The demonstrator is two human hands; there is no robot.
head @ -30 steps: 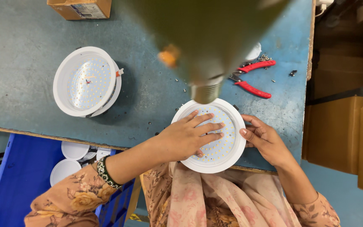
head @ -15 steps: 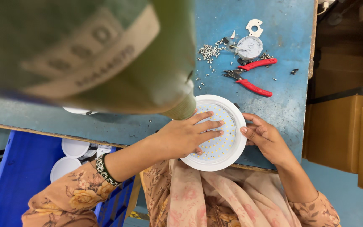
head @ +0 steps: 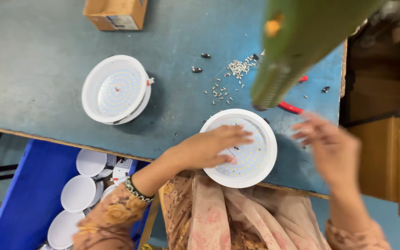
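My left hand (head: 209,148) lies flat on the round lamp (head: 255,153) at the tabletop's (head: 47,55) near edge, pinning not clasping; right hand (head: 332,150) open, empty, blurred, beside the rim; fastening step, I judge; next needs a screw (head: 230,76) from the pile.

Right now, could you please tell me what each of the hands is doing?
Left hand: open, flat on the round lamp, gripping nothing.
Right hand: open, empty, blurred, clear of the lamp.
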